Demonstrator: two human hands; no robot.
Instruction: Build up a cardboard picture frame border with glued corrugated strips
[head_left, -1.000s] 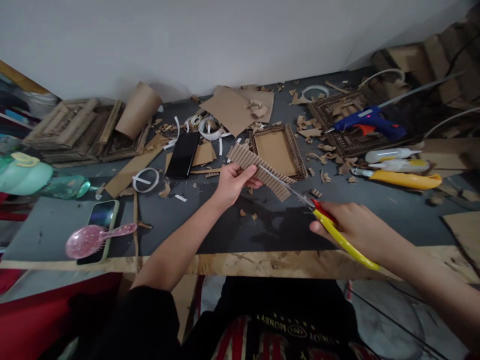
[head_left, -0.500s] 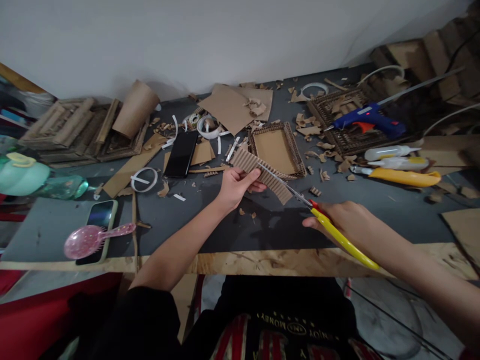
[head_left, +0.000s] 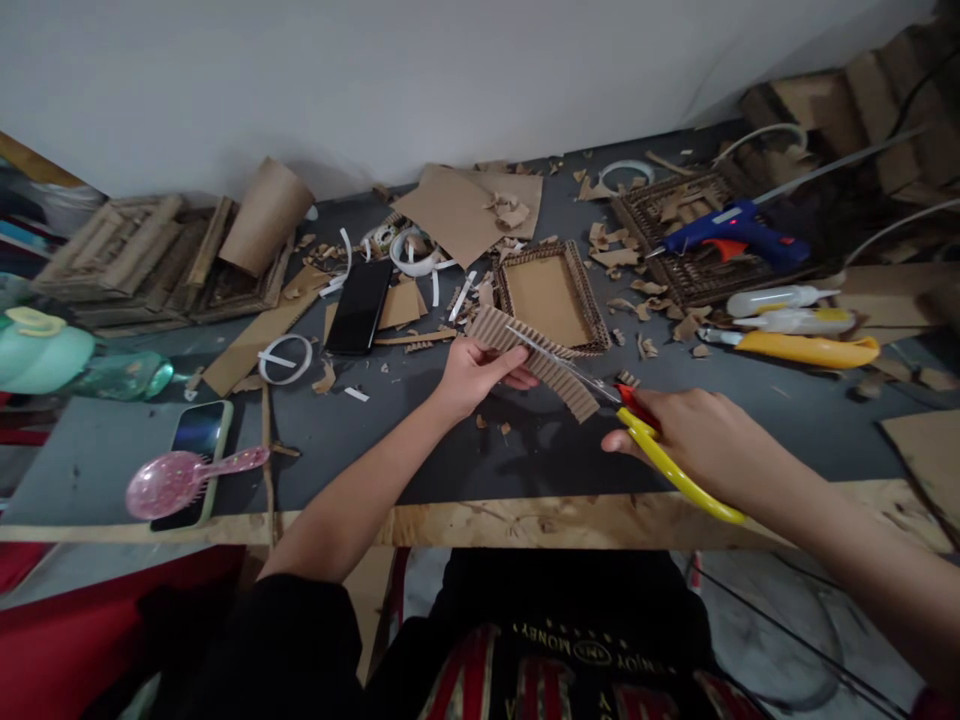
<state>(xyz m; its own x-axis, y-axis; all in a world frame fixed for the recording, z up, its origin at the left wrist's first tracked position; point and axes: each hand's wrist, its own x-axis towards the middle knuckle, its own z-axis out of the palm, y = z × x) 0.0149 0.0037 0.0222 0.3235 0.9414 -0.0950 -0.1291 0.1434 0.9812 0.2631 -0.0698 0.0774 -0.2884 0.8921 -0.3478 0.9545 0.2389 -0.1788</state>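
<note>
Corrugated cardboard strip [head_left: 536, 358], ribbed and tan, hangs just above the dark grey table [head_left: 787, 415], pinched at its near end by the left hand [head_left: 474, 372], thumb on top. The right hand [head_left: 701, 435] is closed around the yellow handles of the scissors [head_left: 637, 425], whose slim metal blades lie across the strip's ribs (how far they gape cannot be told). Just behind sits a rectangular cardboard frame [head_left: 551, 298] with a woven-looking border. Brown scraps and white tape rings litter the matte top, whose front edge is bare plywood. A blue glue gun [head_left: 731, 235] rests far right, a black phone [head_left: 360, 305] to the left, and a plain white wall rises behind.
</note>
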